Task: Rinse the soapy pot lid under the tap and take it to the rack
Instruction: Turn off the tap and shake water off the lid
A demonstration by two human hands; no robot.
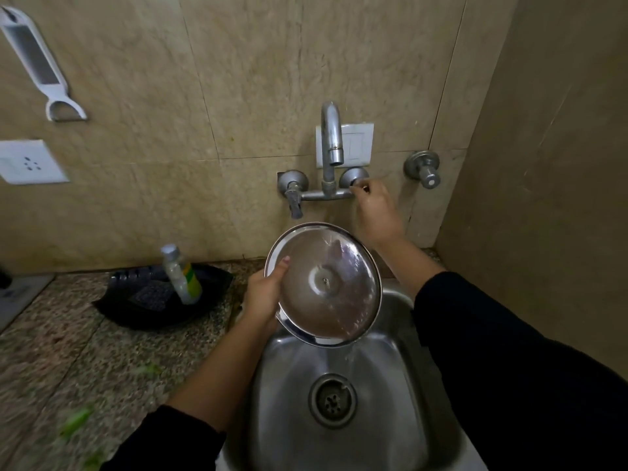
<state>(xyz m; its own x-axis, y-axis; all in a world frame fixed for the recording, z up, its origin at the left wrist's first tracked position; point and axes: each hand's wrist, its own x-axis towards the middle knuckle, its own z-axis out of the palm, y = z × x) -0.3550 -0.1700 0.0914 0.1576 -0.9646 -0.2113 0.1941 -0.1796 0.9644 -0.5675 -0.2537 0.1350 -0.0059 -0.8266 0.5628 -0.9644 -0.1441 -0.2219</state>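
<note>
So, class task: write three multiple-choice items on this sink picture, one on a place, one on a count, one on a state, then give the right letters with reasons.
1. Where is the pot lid?
A. flat on the counter
B. held over the sink
C. hanging on the wall

2. How many hands grip the lid?
A. none
B. one
C. two

3. What is the lid's state?
A. wet, with water running off it
B. dry
C. covered in thick foam

Answers: 1 B, it is held tilted above the steel basin. 2 B, only the left hand holds its rim, while the right hand is at the tap handle. 3 A, a stream falls from its lower edge towards the drain.
</note>
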